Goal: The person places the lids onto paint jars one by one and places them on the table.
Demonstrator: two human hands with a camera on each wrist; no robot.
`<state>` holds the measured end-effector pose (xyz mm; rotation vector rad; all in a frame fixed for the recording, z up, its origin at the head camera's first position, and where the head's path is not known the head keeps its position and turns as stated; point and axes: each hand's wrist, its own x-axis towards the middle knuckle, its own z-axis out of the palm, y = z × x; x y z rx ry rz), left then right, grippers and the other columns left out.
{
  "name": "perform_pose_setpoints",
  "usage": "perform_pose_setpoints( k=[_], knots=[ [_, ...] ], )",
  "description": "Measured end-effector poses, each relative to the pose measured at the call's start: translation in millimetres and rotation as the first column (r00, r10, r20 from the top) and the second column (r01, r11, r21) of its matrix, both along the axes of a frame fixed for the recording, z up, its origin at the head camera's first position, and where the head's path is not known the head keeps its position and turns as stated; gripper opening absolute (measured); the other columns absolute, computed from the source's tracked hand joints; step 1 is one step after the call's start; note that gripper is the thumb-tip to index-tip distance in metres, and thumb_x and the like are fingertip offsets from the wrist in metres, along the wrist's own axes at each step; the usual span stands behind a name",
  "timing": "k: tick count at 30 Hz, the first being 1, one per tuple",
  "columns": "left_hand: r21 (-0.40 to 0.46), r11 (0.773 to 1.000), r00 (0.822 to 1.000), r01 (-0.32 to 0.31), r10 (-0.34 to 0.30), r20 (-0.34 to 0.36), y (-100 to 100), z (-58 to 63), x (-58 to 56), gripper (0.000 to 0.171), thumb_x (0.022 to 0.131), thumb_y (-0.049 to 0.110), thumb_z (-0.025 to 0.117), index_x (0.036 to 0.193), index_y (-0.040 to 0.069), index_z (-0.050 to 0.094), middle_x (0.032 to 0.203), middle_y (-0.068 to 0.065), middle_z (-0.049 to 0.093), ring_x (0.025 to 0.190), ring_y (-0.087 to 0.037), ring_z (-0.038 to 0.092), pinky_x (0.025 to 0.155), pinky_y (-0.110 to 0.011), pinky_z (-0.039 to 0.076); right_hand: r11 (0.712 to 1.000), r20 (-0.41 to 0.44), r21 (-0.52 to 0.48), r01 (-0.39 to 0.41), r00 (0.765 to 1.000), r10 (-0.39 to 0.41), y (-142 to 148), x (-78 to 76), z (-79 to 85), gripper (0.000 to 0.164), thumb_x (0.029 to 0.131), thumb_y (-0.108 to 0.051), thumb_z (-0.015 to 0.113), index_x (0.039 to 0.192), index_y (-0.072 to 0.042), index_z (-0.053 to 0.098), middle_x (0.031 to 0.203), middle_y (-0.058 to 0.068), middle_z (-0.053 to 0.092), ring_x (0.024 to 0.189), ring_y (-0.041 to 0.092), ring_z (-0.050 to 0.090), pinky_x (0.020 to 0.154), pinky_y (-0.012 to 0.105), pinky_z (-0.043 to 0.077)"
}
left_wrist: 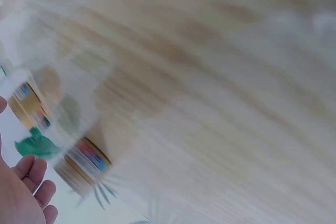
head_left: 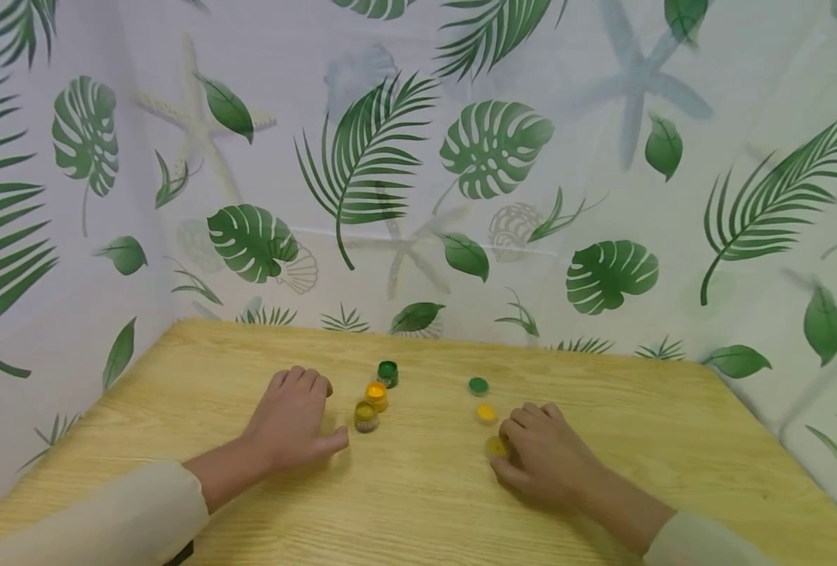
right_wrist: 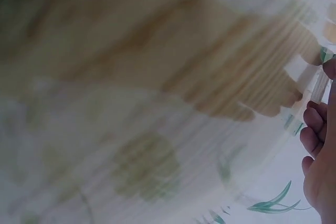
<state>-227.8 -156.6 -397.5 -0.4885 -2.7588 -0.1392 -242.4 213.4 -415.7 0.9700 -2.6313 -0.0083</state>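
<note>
Three small uncapped paint jars stand in a slanting row: a green jar (head_left: pixel 387 374), an orange-yellow jar (head_left: pixel 376 396) and an olive-yellow jar (head_left: pixel 365 417). Just left of them my left hand (head_left: pixel 287 420) is spread, thumb apart from the fingers, holding nothing. The left wrist view shows jar sides with printed labels (left_wrist: pixel 88 160) beyond its fingertips. My right hand (head_left: pixel 548 456) pinches the olive-yellow lid (head_left: pixel 496 448) between thumb and fingers, low at the table. Behind that lid lie a yellow lid (head_left: pixel 486 413) and a green lid (head_left: pixel 478 386).
Everything stands on a light wood-grain table (head_left: pixel 418 503). A white cloth (head_left: pixel 404 173) printed with green leaves and starfish hangs behind the table's back edge and down its sides.
</note>
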Motion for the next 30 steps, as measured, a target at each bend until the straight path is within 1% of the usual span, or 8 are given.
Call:
perform_pose_setpoints(
  k=[2,7,12,16,19,22,25,30],
  knots=[
    [0.006,1.000,0.999,0.005,-0.006,0.035,9,-2.1,-1.8,0.050,0.080,0.050,0.062,0.104,0.006,0.062,0.095,-0.004,0.058,0.097,-0.027,0.052,0.097,-0.049,0.039,1.000,0.001,-0.013,0.000,1.000,0.000,-2,1.9,-0.8,0.024,0.087,-0.042,0.069,0.087,-0.019,0.063,0.081,-0.011,0.051,0.080,0.010,0.047,0.078,0.034,0.036],
    [0.011,1.000,0.991,-0.017,0.015,0.135,23,-8.7,-6.8,0.052,0.084,0.054,0.061,0.099,0.005,0.059,0.090,-0.005,0.054,0.090,-0.026,0.049,0.096,-0.049,0.039,0.999,-0.013,-0.029,-0.015,1.000,0.014,-7,1.8,-1.2,0.024,0.087,-0.041,0.068,0.089,-0.018,0.063,0.082,-0.010,0.053,0.081,0.011,0.049,0.078,0.034,0.037],
    [0.031,0.999,0.983,-0.037,0.030,0.179,31,-12.5,-13.7,0.046,0.084,0.053,0.062,0.085,0.008,0.054,0.080,-0.002,0.049,0.081,-0.023,0.044,0.089,-0.045,0.038,1.000,-0.035,-0.024,-0.002,0.999,0.001,-8,-0.1,-1.3,0.025,0.087,-0.042,0.068,0.088,-0.018,0.063,0.083,-0.009,0.055,0.082,0.012,0.051,0.080,0.035,0.038],
    [0.051,0.999,0.983,-0.017,0.007,0.181,35,-11.5,-18.2,0.040,0.085,0.051,0.062,0.078,0.013,0.051,0.076,0.000,0.048,0.079,-0.021,0.044,0.089,-0.045,0.038,0.999,-0.032,-0.038,0.008,0.999,-0.009,-5,2.4,-0.1,0.024,0.086,-0.041,0.069,0.087,-0.018,0.065,0.084,-0.008,0.058,0.084,0.013,0.054,0.081,0.037,0.040],
    [0.056,0.998,0.987,0.012,-0.021,0.157,36,-9.1,-21.2,0.037,0.086,0.048,0.062,0.078,0.014,0.051,0.075,0.001,0.048,0.078,-0.020,0.044,0.089,-0.044,0.038,0.998,-0.017,-0.064,0.019,1.000,-0.020,-4,3.4,1.9,0.024,0.086,-0.041,0.070,0.087,-0.017,0.066,0.084,-0.008,0.059,0.085,0.013,0.056,0.082,0.038,0.041],
    [0.049,0.998,0.991,0.037,-0.043,0.125,37,-8.5,-23.7,0.033,0.087,0.043,0.062,0.076,0.014,0.051,0.073,0.002,0.048,0.075,-0.020,0.042,0.084,-0.042,0.037,0.995,0.008,-0.098,0.033,0.999,-0.032,-4,2.2,2.7,0.023,0.086,-0.040,0.070,0.088,-0.018,0.066,0.084,-0.010,0.059,0.083,0.011,0.054,0.083,0.037,0.040],
    [0.055,0.997,0.991,0.059,-0.065,0.116,37,-10.5,-23.5,0.031,0.087,0.040,0.062,0.073,0.015,0.049,0.070,0.001,0.046,0.073,-0.021,0.040,0.078,-0.039,0.033,0.993,0.010,-0.114,0.040,0.999,-0.039,-6,0.6,3.2,0.022,0.085,-0.040,0.071,0.086,-0.019,0.066,0.081,-0.011,0.057,0.079,0.008,0.050,0.082,0.035,0.039],
    [0.054,0.997,0.988,0.063,-0.070,0.137,37,-15.8,-18.3,0.030,0.086,0.039,0.062,0.074,0.014,0.050,0.071,0.001,0.047,0.073,-0.021,0.040,0.077,-0.039,0.033,0.995,-0.044,-0.088,-0.042,0.998,0.038,-22,-0.5,5.5,0.021,0.085,-0.038,0.070,0.083,-0.018,0.063,0.081,-0.009,0.057,0.078,0.010,0.049,0.080,0.036,0.040]
  ],
)
